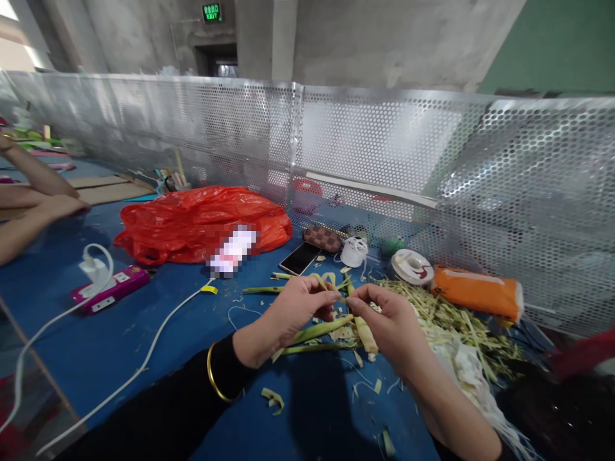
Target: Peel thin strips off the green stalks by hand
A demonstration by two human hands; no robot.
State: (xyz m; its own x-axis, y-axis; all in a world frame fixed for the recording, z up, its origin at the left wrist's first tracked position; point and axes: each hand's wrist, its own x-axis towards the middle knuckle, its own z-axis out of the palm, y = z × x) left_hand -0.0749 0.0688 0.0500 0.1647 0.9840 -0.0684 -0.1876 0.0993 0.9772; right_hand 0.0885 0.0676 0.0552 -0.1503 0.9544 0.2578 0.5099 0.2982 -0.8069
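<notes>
Fingers (323, 302) of the left hand (293, 314) and the right hand (391, 323) are pinched shut on a thin green leaf strip (340, 299), held just above the blue desk (182, 339). Leaf shreds (446, 320) are piled to its right. A smartphone (300, 257) and a red plastic bag (202, 221) lie beyond. A green sign (212, 12) on the far wall reads EXIT.

Work surface: blue table top (72, 346), covering the lower field from 6 to 9 o'clock. Perimeter: perforated metal screen (384, 147), running from 9 through 12 to 3 o'clock, with a vertical joint at 12 o'clock. Behind the screen: grey concrete wall (384, 38) at 12 o'clock; dark doorway (223, 61) at 11 o'clock, under a lit green exit sign (212, 11); green wall (562, 45) at 1 o'clock. Daylight enters at 10 o'clock.
</notes>
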